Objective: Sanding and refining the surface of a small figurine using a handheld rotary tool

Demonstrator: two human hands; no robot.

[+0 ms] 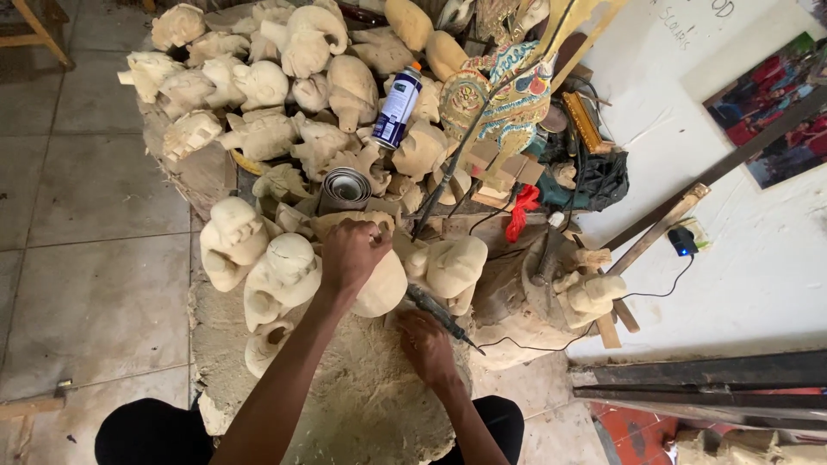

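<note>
Slip risk: carved wooden head (pixel 383 288) gripped from above only.
My left hand (pixel 351 252) clamps it; my right hand (pixel 424 343) grips the rotary carving tool (pixel 441 317), whose bit could skid toward my fingers.

Grey tiled floor (pixel 95 284) w/ white wall (pixel 749 258), daylight.

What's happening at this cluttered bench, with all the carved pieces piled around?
A person sits at a sawdust-covered work block. The left hand grips the top of a pale carved wooden head, holding it down. The right hand rests beside it, by a corded rotary tool lying on the block. Many unfinished wooden heads are heaped behind, along with a spray can and a painted puppet figure.
</note>
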